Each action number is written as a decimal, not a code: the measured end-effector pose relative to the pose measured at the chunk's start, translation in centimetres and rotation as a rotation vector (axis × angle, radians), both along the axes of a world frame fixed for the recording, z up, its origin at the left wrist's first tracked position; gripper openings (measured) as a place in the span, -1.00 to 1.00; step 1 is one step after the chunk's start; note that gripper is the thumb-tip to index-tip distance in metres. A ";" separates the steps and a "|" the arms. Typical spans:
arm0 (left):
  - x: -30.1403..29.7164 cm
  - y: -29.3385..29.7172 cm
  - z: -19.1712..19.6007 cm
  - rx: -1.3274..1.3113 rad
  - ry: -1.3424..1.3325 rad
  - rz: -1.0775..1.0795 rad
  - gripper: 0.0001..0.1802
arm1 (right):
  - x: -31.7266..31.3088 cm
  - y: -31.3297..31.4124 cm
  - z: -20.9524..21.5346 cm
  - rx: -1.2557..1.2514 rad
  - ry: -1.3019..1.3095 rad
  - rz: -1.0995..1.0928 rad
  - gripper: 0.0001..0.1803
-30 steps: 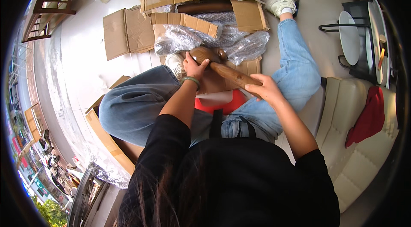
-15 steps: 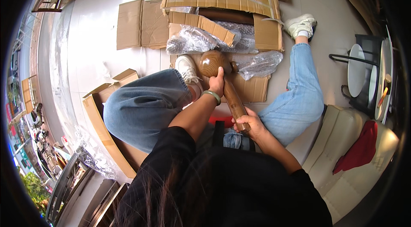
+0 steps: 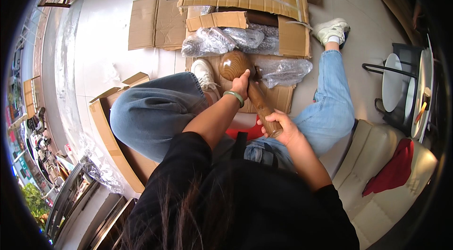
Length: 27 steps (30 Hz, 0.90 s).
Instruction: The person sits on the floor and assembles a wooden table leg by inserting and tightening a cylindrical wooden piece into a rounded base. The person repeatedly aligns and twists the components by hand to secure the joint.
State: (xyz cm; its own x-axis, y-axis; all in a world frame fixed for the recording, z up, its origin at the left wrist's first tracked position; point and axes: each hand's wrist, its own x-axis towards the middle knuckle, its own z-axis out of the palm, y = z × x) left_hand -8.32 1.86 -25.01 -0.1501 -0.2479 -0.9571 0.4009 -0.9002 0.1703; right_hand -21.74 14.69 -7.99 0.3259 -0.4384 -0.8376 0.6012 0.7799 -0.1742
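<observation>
By the fingers of the right hand [image 3: 289,132], the narrow end of a brown wooden post [image 3: 259,101] is gripped; by those of the left hand [image 3: 240,85], it is clasped beside its round knob [image 3: 232,65]. The post is held at a slant between the legs, fully bare of wrapping. Beyond it, bubble wrap [image 3: 285,71] is spread on flattened cardboard [image 3: 279,98], while more bundles, their contents unclear, appear yet to be unwrapped at the opened carton [image 3: 293,38].
</observation>
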 end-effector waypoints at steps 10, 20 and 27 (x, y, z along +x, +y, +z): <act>3.5 0.2 1.2 -0.734 -1.006 -0.695 0.18 | -1.3 0.9 3.5 -0.409 1.159 0.355 -0.30; 4.8 -3.5 2.9 -1.291 -1.127 -1.880 0.06 | -6.5 -1.7 0.5 -0.786 2.088 1.417 -0.42; 4.9 -4.1 2.8 -1.314 -0.975 -1.722 0.23 | -10.3 -5.2 -4.0 -0.895 2.289 1.663 -0.61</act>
State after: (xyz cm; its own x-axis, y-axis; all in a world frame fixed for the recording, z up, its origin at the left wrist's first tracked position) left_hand -3.46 -2.24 -22.18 -0.5802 -0.7334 -0.3543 -0.8130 0.4952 0.3062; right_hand -32.07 9.46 -11.96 0.1518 -0.9673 -0.2032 -0.8841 -0.2248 0.4097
